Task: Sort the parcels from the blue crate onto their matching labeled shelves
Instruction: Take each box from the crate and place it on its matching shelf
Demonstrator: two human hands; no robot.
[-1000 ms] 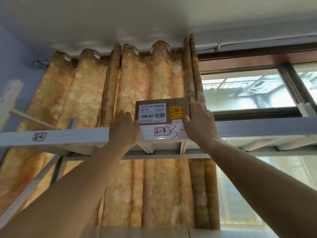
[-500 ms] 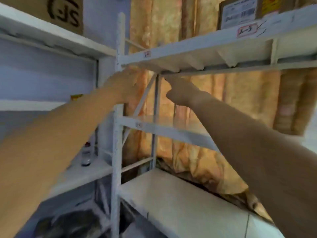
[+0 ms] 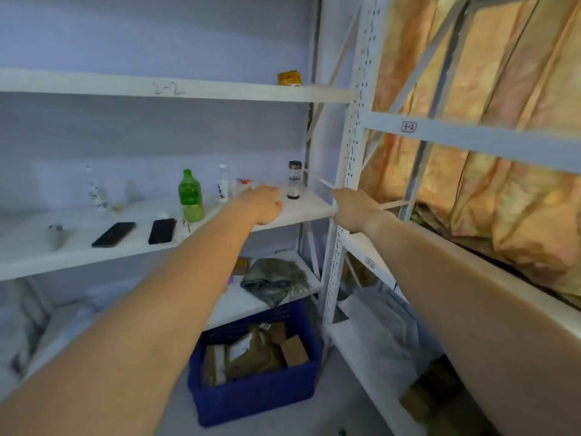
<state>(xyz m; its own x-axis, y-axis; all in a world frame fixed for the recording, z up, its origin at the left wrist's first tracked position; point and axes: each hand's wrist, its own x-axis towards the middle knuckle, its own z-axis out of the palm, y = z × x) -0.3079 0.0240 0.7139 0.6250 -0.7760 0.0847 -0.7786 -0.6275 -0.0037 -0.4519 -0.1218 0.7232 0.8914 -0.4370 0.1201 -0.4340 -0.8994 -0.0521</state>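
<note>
Hovering by shelf edge (image 3: 309, 212): left hand (image 3: 262, 204), right hand (image 3: 355, 209).

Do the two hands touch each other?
Apart. The head view shows a strip of bare white shelf between the left hand and the right hand.

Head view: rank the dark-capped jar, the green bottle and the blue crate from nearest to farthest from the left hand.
1. Dark-capped jar, just right of the left hand, on the same shelf.
2. Green bottle, further left on that shelf.
3. Blue crate, down on the floor.
</note>
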